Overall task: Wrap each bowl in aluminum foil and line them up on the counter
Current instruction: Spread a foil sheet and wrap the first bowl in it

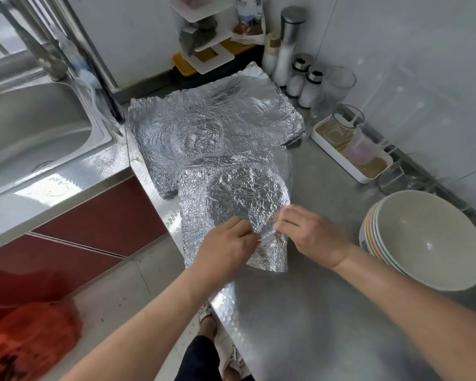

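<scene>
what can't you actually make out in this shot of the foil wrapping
All in the head view:
- Under the near foil sheet, pinched by the left hand and right hand: the foil covers it, and only a round outline shows.
- Bowl stack: count unclear, the top bowl hides those beneath.
- Back foil pile: sheet count unclear, layers overlap.
- Red object: blurred, cut by the frame edge.

No legible text, label, brand or number anywhere, only blurred print on the packet (pixel 249 19) at the far end of the counter (pixel 313 312), too indistinct to read.
</scene>
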